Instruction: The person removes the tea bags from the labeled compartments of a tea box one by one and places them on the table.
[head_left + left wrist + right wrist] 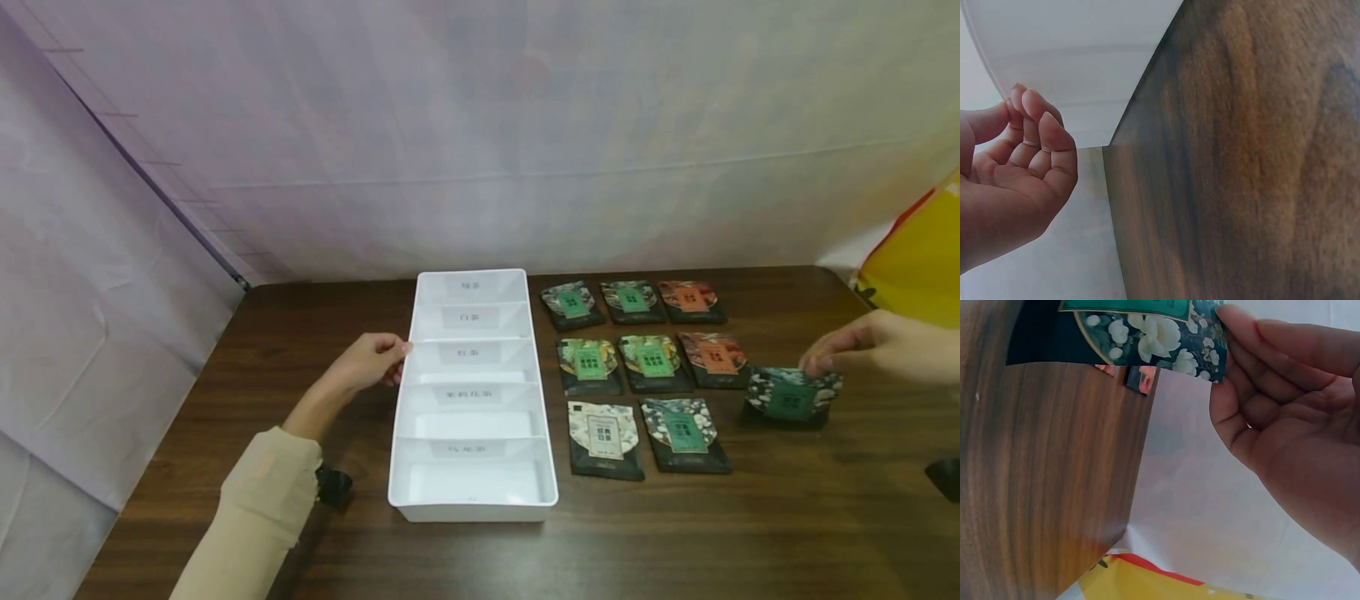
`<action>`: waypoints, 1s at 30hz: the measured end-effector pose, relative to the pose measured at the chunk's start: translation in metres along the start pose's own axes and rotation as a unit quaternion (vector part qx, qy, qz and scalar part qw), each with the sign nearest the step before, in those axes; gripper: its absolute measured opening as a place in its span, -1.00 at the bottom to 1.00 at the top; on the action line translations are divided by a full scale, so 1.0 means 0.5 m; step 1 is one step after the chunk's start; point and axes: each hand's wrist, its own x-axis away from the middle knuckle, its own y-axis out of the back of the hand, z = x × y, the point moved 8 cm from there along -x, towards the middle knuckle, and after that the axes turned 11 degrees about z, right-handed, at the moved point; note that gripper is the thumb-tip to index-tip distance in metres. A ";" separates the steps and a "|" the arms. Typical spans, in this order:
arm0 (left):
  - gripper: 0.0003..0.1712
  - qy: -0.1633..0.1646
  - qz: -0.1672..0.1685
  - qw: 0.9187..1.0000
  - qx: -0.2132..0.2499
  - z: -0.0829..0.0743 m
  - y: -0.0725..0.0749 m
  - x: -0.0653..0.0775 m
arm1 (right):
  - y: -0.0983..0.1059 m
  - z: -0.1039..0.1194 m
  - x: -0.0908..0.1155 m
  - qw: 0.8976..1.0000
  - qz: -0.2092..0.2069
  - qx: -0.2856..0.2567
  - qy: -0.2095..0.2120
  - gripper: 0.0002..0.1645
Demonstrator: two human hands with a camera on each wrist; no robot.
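A long white divided box point(477, 514) with labelled compartments stands on the table. My left hand point(369, 362) pinches its left rim between thumb and fingers; the left wrist view shows the fingertips at that rim. Over at the right, my right hand point(873, 346) holds a dark tea sachet point(791, 395) with a green label by its upper edge. White flowers are printed on this sachet point(1166, 337), seen close in the right wrist view. The sachet is tilted up, and whether its lower edge touches the table I cannot tell.
Several tea sachets lie in rows right of the box: green-labelled ones point(648, 360), red-orange ones point(692, 300) and a pale-labelled one point(604, 437). White cloth point(480, 150) hangs behind the brown wooden table point(675, 542). Yellow and red material point(918, 258) is at the far right.
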 end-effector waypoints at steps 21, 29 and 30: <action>-0.73 -0.003 -0.005 1.000 -0.003 0.001 0.002 0.001 | -0.077 -0.042 -0.050 0.998 0.016 -0.011 0.060 -0.78; -0.73 -0.002 -0.005 1.000 -0.001 0.004 0.001 -0.001 | -0.091 -0.048 -0.063 0.998 -0.004 -0.007 0.060 -0.77; -0.73 -0.002 -0.006 1.000 -0.001 0.004 0.001 -0.002 | -0.091 -0.047 -0.064 0.998 -0.007 -0.007 0.063 -0.76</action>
